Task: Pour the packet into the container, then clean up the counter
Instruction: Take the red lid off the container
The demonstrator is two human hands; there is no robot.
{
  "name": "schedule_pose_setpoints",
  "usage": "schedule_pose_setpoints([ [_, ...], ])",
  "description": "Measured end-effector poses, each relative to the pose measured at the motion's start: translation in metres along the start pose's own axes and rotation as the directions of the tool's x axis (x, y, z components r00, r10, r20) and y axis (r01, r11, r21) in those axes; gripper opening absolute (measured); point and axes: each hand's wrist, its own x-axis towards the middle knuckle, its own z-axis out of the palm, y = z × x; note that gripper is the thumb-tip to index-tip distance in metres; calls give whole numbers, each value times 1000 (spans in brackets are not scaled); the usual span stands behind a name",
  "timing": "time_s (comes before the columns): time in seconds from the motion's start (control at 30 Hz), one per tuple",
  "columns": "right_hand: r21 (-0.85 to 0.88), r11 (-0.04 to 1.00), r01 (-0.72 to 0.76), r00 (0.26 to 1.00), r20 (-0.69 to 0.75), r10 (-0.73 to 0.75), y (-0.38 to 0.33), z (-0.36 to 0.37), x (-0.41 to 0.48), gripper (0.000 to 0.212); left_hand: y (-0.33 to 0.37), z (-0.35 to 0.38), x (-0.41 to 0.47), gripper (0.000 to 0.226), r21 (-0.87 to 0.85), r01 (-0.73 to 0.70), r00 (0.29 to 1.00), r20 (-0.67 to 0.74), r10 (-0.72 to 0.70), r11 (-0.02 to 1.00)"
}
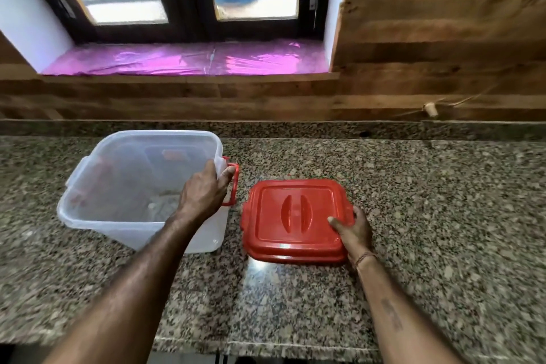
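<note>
A clear plastic container (pixel 124 183) stands open on the granite counter (pixel 428 216) at the left, with a red handle (pixel 233 186) on its right side. A little residue lies on its bottom. My left hand (pixel 204 192) grips the container's right rim beside that handle. To the right, a red lid (pixel 292 216) lies flat on the counter, top side up. My right hand (pixel 353 230) holds the lid's right edge, thumb on top. No packet is in view.
A wooden backsplash (pixel 266 100) runs behind the counter, under a window with a pink-lined sill (pixel 189 59). A small peg (pixel 430 108) sticks out of the wall at the right. The counter's front edge (pixel 266 346) is close to me.
</note>
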Motion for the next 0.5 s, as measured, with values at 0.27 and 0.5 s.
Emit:
schedule_pose_setpoints([
  [0.27, -423, 906, -24, 992, -121, -31, -2, 7, -4, 69, 5, 4, 0, 54, 7, 9, 1000, -7, -9, 1000],
  [0.5, -488, 872, -27, 994, -105, -28, -11, 12, -9, 64, 4, 3, 2, 57, 3, 28, 1000, -1, -28, 1000],
])
